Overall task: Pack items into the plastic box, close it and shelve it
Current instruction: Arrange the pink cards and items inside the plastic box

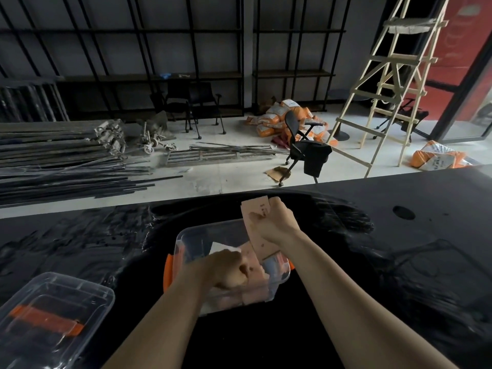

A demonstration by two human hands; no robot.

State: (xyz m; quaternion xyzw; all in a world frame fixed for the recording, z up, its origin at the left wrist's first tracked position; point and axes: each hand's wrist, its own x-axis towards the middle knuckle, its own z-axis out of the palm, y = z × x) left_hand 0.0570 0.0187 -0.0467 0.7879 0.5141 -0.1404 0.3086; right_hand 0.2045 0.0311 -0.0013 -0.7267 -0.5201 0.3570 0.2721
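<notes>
A clear plastic box with orange side latches stands open on the black table, straight in front of me. Several pink flat packets lie inside it. My right hand grips a long pink packet upright over the box's far right corner, its lower end dipping into the box. My left hand is inside the box, fingers curled on the packets there. The box's clear lid, with an orange handle, lies flat on the table at the near left.
The black table has a round hole at the right. Beyond its far edge: an office chair, a wooden ladder, metal rods on the floor, orange sacks, and black wall shelving.
</notes>
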